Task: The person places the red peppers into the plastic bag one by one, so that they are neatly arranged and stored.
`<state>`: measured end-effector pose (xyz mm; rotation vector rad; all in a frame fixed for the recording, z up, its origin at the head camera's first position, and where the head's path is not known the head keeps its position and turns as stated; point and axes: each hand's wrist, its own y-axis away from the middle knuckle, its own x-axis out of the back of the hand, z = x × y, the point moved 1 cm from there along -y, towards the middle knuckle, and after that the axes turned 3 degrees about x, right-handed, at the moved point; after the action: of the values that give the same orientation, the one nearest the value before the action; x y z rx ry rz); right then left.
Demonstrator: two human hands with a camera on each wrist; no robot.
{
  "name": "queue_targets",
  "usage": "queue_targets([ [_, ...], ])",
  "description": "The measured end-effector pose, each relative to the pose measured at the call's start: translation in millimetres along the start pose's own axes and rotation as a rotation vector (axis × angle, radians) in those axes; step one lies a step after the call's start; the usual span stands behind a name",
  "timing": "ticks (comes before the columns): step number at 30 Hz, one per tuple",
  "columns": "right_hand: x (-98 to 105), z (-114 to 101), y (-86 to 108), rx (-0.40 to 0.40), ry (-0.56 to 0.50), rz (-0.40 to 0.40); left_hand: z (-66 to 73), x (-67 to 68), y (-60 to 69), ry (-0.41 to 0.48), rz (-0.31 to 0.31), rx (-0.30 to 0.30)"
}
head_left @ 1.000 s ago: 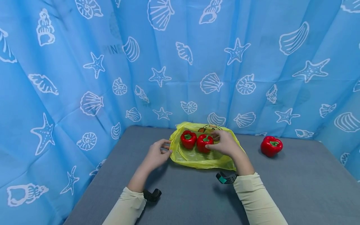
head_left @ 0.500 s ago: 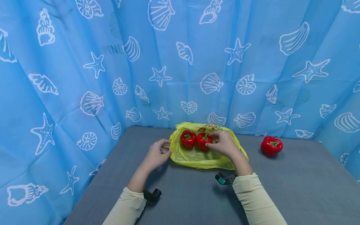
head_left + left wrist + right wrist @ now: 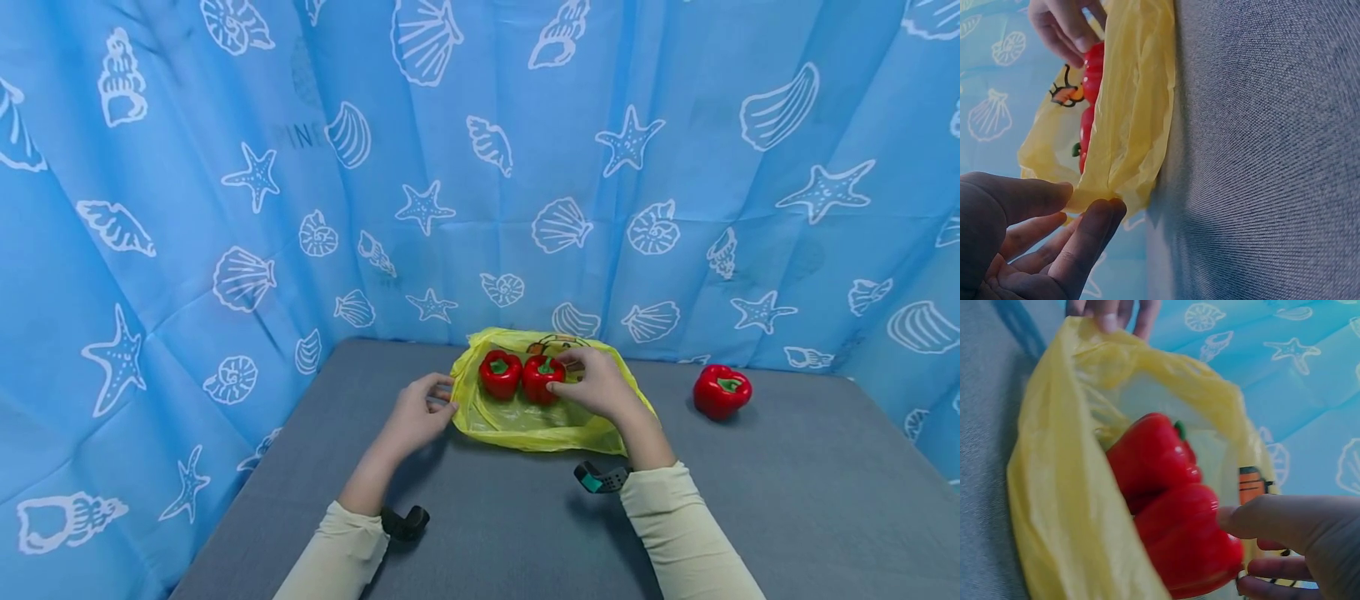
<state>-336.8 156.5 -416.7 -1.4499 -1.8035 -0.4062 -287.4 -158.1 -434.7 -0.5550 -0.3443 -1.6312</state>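
Observation:
A yellow plastic bag (image 3: 540, 437) lies with its mouth spread wide on the table. Two red bell peppers are side by side in it, touching: the left one (image 3: 500, 379) and the right one (image 3: 537, 385). My right hand (image 3: 600, 385) reaches over the bag's right side and grips the right pepper (image 3: 1185, 544) between thumb and fingers; its far fingers are partly hidden. At the bag's left end, my left hand (image 3: 418, 410) pinches the rim, with thumb and fingertips meeting on the plastic in the left wrist view.
A third red bell pepper (image 3: 722, 392) sits on the grey table (image 3: 510, 533), right of the bag. Behind and to the left hangs a blue curtain (image 3: 480, 167) with white shell prints. Each wrist wears a dark strap-mounted device.
My right hand has shifted slightly left with the right pepper, which now sits closer against the left one. The left hand keeps its place at the bag's rim.

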Motion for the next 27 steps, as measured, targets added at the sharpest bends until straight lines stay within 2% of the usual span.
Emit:
queue_targets([
  [9,32.1,-15.2,17.3,0.041,-0.027,0.04,-3.4,-1.2,-1.6,-0.003,0.007,-0.011],
  [13,54.4,-17.5,30.4,0.021,-0.005,0.092,-1.8,-2.3,-1.3,-0.003,0.001,-0.014],
  [18,74.3,-19.3,48.5,0.009,0.018,0.119,-0.3,0.0,0.2,0.013,0.007,-0.006],
  [27,109.6,6.1,86.1,0.004,0.214,0.243,0.5,-0.8,-0.7,0.008,0.003,-0.017],
])
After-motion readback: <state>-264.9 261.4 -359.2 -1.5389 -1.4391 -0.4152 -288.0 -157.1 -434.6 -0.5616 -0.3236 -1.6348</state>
